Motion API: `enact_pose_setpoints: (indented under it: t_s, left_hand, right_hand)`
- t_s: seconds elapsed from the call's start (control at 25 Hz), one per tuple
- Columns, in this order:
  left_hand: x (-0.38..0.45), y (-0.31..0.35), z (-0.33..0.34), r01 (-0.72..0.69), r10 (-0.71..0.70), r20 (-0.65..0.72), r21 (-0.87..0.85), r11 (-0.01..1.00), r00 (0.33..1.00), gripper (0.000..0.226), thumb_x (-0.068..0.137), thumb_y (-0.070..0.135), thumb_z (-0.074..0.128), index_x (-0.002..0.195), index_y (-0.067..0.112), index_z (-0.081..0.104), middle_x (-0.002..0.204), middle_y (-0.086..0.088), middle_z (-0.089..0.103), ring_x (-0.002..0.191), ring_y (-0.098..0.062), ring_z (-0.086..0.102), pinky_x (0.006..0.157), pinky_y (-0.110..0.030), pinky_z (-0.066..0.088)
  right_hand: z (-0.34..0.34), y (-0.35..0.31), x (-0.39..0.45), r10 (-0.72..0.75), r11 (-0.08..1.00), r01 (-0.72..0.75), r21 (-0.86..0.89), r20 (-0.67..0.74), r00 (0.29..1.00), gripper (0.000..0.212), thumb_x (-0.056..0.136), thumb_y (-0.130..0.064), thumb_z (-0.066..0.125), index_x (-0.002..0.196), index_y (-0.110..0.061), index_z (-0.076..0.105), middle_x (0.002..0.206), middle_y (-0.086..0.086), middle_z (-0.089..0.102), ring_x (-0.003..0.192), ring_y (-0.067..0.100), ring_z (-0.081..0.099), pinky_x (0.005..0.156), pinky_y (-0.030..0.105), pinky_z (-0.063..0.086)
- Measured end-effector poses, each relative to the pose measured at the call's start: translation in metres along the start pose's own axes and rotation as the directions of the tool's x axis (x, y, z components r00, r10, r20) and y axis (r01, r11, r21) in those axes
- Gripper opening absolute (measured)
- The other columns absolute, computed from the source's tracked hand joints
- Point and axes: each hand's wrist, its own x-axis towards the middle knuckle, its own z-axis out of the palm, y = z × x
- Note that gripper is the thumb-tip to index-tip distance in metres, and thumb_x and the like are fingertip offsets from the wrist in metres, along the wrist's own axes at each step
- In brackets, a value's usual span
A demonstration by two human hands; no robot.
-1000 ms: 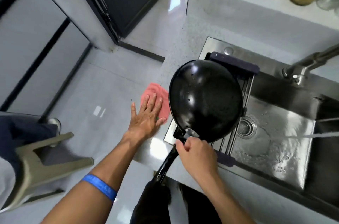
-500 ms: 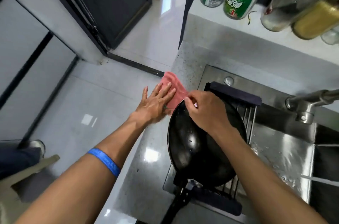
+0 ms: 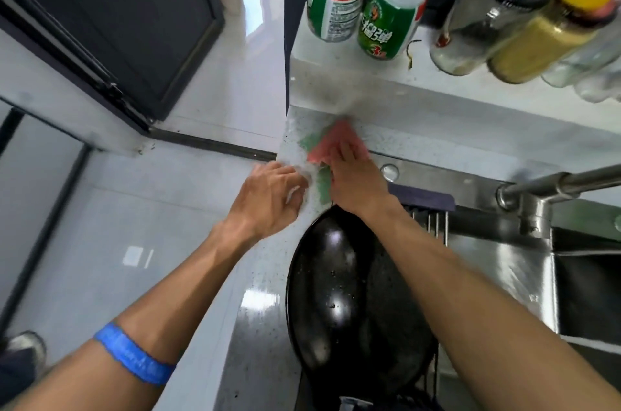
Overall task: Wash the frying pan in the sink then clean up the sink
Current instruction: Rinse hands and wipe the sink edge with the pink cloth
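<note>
Closest to me, the frying pan (image 3: pixel 339 296) sits upside down on the drying rack (image 3: pixel 430 225) across the left end of the sink (image 3: pixel 504 262). Its black underside is wet and beaded, no food or suds on what I can see, so I judge the washing is done and the pan is draining. Neither hand is on it; my right forearm just passes above it.

Up past the pan, my left hand (image 3: pixel 268 198) hovers above the speckled countertop (image 3: pixel 255 326) at its left edge. The fingers look loosely curled with nothing in them, though blur smears the tips, so I won't swear to that.

Just beside it, my right hand (image 3: pixel 356 182) reaches to the pink cloth (image 3: pixel 336 145) at the back corner of the counter. The fingers lie on the cloth; whether they press it flat or pinch it, I can't tell through the blur. A greenish patch shows beside and under the pink.

Off to the right, the sink basin gleams wet below the faucet (image 3: pixel 537 195). No debris in the part visible, but much of it is hidden.

Farthest back, bottles (image 3: pixel 363 3) stand on the ledge.

So: pan done, I reckon. What's left is the clean-up, wiping the counter, rim and basin with this cloth.
</note>
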Motion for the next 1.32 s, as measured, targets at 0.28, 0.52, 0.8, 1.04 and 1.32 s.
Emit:
enact_pose_setpoints:
  t_s: [0.28,0.52,0.8,1.04,1.32]
  left_hand:
    - [0.02,0.029,0.03,0.065,-0.081,0.36,0.057,0.996,0.929,0.034,0.088,0.026,0.045,0.118,0.02,0.06,0.125,0.003,0.054,0.115,-0.025,0.051,0.094,-0.041,0.047]
    - [0.057,0.068,0.03,0.095,-0.219,0.558,0.244,0.965,0.801,0.062,0.094,0.06,0.038,0.149,0.043,0.015,0.142,-0.003,0.033,0.111,-0.037,0.056,0.09,-0.045,0.047]
    - [0.093,0.103,0.064,-0.083,-0.22,0.464,0.547,0.833,0.858,0.067,0.091,0.058,0.05,0.143,0.023,0.028,0.137,-0.013,0.037,0.116,-0.034,0.049,0.085,-0.044,0.049]
    - [0.102,0.105,0.072,-0.038,-0.222,0.46,0.492,0.87,0.86,0.07,0.087,0.05,0.062,0.142,0.021,0.03,0.128,-0.015,0.042,0.111,-0.032,0.055,0.085,-0.041,0.048]
    - [0.095,0.104,0.076,-0.021,-0.232,0.363,0.576,0.817,0.902,0.065,0.089,0.051,0.058,0.143,0.026,0.03,0.132,-0.011,0.045,0.113,-0.029,0.055,0.094,-0.04,0.039]
  right_hand:
    - [0.007,0.014,0.035,-0.129,0.99,0.129,0.065,-0.006,0.992,0.06,0.109,-0.03,0.024,0.159,-0.007,0.003,0.168,0.011,-0.004,0.155,0.025,-0.002,0.123,0.033,-0.001]
    - [0.001,0.091,0.006,-0.018,0.98,0.009,0.2,0.044,0.999,0.059,0.109,-0.031,0.024,0.159,-0.013,-0.003,0.168,0.003,-0.01,0.154,0.019,-0.01,0.122,0.031,-0.007]
    - [0.014,0.131,-0.024,0.136,0.952,-0.134,0.275,0.011,0.991,0.061,0.109,-0.034,0.022,0.159,-0.014,-0.006,0.167,0.002,-0.013,0.154,0.019,-0.013,0.12,0.031,-0.01]
    - [0.026,0.142,-0.037,0.315,0.931,-0.295,0.215,-0.061,0.947,0.066,0.106,-0.038,0.022,0.159,-0.011,-0.006,0.168,0.006,-0.011,0.154,0.021,-0.01,0.121,0.037,-0.008]
    - [0.041,0.185,-0.064,0.618,0.767,-0.538,0.35,-0.176,0.766,0.062,0.106,-0.035,0.02,0.16,-0.01,0.001,0.168,0.011,-0.002,0.155,0.025,-0.001,0.125,0.042,0.001]
